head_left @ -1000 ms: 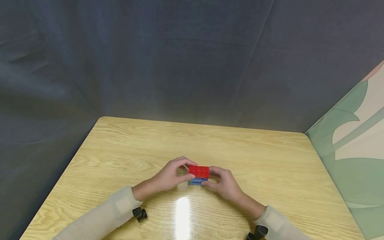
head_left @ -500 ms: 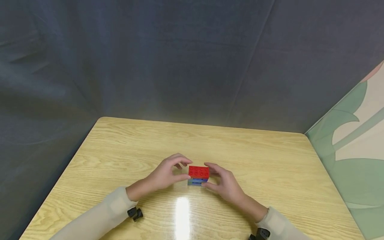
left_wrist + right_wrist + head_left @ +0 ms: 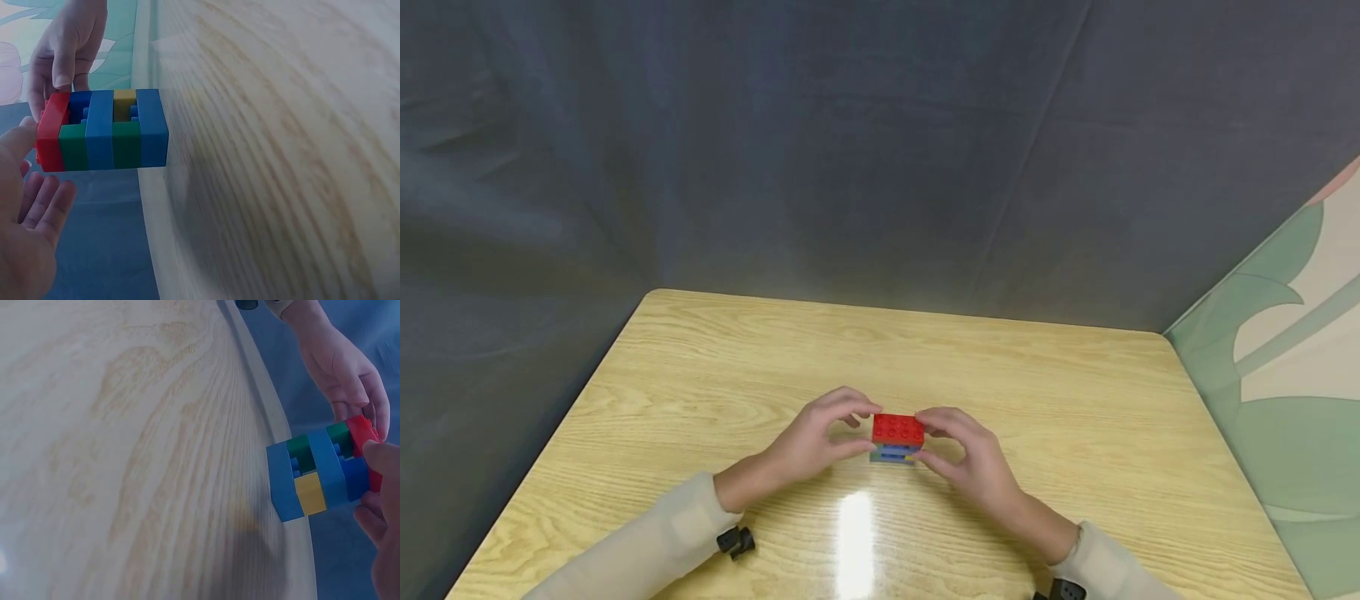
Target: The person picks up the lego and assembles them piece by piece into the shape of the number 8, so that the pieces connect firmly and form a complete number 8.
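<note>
A stack of toy building bricks point(image 3: 898, 430) stands upright on the table. It has a red brick point(image 3: 53, 134) on top, with green bricks point(image 3: 74, 145) and a yellow brick point(image 3: 310, 494) between blue layers, leaving gaps. My left hand point(image 3: 808, 437) lies to the stack's left, its loosely bent fingers around that end without gripping it. On the other side, my right hand point(image 3: 973, 458) has its fingers at the back corner and its thumb near the front right edge. In the right wrist view the right thumb overlaps the red brick; firm contact is unclear.
The wooden table point(image 3: 715, 358) extends around the stack. A dark curtain point(image 3: 880, 167) hangs behind and to the left. Patterned green and cream cloth point(image 3: 1285, 400) borders the right side. Light reflects off the table in front of the stack.
My left hand has let go of the red brick and drawn slightly left. My right hand has shifted a little right and loosened. The stack stays in place.
</note>
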Action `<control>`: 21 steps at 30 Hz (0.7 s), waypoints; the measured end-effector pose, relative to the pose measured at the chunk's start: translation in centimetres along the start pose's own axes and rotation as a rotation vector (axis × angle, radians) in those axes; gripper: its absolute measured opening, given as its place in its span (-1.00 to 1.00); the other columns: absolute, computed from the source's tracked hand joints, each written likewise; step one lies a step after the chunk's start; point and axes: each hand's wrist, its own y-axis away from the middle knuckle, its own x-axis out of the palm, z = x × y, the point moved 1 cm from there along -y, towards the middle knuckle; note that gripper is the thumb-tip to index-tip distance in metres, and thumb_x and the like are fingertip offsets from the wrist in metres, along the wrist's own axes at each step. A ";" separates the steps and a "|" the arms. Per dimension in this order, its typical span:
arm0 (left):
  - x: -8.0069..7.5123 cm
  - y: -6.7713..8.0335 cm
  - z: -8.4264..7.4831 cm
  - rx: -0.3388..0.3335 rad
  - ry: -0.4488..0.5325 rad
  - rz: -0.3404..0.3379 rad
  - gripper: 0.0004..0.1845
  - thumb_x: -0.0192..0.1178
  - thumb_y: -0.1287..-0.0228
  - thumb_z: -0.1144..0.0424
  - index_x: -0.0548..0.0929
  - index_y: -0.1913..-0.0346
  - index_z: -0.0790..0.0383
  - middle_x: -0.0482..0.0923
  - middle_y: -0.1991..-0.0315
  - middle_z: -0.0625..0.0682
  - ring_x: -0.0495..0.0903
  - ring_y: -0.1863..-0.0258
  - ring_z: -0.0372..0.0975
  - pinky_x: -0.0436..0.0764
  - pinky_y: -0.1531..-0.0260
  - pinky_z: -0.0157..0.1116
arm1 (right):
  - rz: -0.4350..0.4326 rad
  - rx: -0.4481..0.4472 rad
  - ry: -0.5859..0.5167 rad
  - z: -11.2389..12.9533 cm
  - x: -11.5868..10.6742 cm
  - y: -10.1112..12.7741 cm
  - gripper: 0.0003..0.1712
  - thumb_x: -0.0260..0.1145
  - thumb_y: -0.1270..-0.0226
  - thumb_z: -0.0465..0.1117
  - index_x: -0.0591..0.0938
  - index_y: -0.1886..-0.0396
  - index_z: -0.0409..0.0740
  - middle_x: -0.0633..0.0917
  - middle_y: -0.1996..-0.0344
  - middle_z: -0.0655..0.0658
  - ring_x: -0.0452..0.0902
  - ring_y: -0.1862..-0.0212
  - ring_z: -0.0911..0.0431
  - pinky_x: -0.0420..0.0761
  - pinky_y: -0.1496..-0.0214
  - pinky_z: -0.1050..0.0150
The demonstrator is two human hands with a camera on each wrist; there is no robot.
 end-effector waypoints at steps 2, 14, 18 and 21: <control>0.1 0.0 0.0 0.012 -0.006 -0.001 -0.56 0.49 -0.16 0.39 0.68 -0.13 0.26 0.61 -0.05 0.04 0.63 -0.01 0.02 0.72 0.07 -0.18 | -0.012 -0.031 -0.002 0.0 0.1 0.0 -0.34 0.61 0.08 -0.54 0.67 -0.11 -0.19 0.72 0.02 -0.12 0.68 0.08 0.03 0.73 0.06 0.25; 0.7 -0.2 0.1 0.043 -0.065 -0.014 -0.67 0.47 -0.20 0.37 0.74 -0.04 0.25 0.62 0.00 -0.01 0.64 0.04 -0.14 0.72 0.09 -0.20 | -0.038 -0.036 -0.003 -0.3 0.4 -0.1 -0.42 0.58 0.01 -0.54 0.70 -0.07 -0.20 0.74 0.04 -0.11 0.70 0.09 0.05 0.73 0.08 0.25; 0.7 -0.4 0.1 0.046 -0.089 -0.023 -0.69 0.45 -0.23 0.36 0.75 -0.03 0.26 0.62 0.00 -0.01 0.63 0.05 -0.16 0.72 0.10 -0.18 | -0.038 -0.015 -0.010 -0.2 0.4 -0.3 -0.44 0.57 -0.03 -0.52 0.70 -0.08 -0.18 0.74 0.04 -0.10 0.70 0.09 0.05 0.74 0.08 0.24; 0.7 -0.5 0.3 0.053 -0.104 -0.038 -0.71 0.44 -0.24 0.36 0.76 -0.03 0.28 0.62 0.01 0.00 0.65 0.07 -0.14 0.72 0.11 -0.19 | -0.030 0.008 -0.010 -0.2 0.4 -0.6 -0.46 0.56 -0.05 -0.50 0.69 -0.08 -0.18 0.74 0.04 -0.10 0.71 0.10 0.05 0.75 0.09 0.20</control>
